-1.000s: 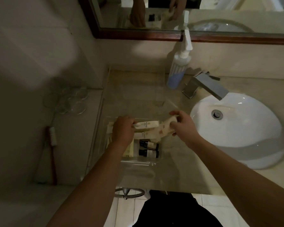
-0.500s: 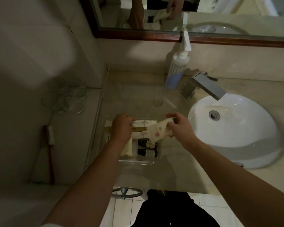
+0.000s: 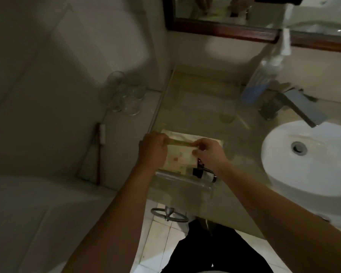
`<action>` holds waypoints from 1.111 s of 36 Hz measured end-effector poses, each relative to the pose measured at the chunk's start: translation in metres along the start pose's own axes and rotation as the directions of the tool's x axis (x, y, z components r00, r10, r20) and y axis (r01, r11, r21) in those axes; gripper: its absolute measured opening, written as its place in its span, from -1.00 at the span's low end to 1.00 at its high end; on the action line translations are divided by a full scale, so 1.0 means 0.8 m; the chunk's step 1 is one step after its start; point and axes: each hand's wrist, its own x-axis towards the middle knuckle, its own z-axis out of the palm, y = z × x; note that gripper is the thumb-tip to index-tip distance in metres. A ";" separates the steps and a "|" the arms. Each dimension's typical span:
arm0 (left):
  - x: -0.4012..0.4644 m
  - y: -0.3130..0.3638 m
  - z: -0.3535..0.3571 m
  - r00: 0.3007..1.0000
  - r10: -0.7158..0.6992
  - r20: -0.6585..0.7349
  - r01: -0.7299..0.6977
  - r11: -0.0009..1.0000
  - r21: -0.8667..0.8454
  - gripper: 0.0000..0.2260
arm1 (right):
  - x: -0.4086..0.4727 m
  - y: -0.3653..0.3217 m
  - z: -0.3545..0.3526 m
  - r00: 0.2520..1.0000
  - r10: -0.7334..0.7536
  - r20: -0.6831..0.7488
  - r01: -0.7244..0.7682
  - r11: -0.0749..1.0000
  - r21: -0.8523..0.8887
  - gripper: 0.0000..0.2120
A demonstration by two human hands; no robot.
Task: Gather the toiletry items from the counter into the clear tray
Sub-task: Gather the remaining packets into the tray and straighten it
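Note:
The clear tray (image 3: 182, 179) sits at the counter's front edge, left of the sink. Both hands are over it. My left hand (image 3: 153, 149) and my right hand (image 3: 209, 153) pinch the two ends of a flat cream toiletry packet (image 3: 180, 157) that lies across the tray. A thin yellowish item (image 3: 177, 142) runs along the packet's far edge between my fingers. Small dark-capped bottles (image 3: 198, 172) lie in the tray below my right hand, partly hidden by it. More pale packets (image 3: 177, 169) lie underneath.
A white basin (image 3: 307, 164) and a metal tap (image 3: 291, 107) are to the right. A pump bottle (image 3: 264, 75) stands against the back wall, an empty glass (image 3: 227, 113) behind the tray. Upturned glasses (image 3: 124, 95) and a red-handled brush (image 3: 99, 152) occupy the left ledge.
The camera swung left, so the scene shifted right. My right hand came in toward the left one and lowered the cream packet flat onto the tray's contents.

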 end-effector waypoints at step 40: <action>0.010 0.534 0.121 0.777 0.618 0.119 -0.622 0.783 -0.010 -0.74 | -0.163 0.161 -0.524 0.787 0.003 -0.617 -0.114 0.983 -0.141 -0.71</action>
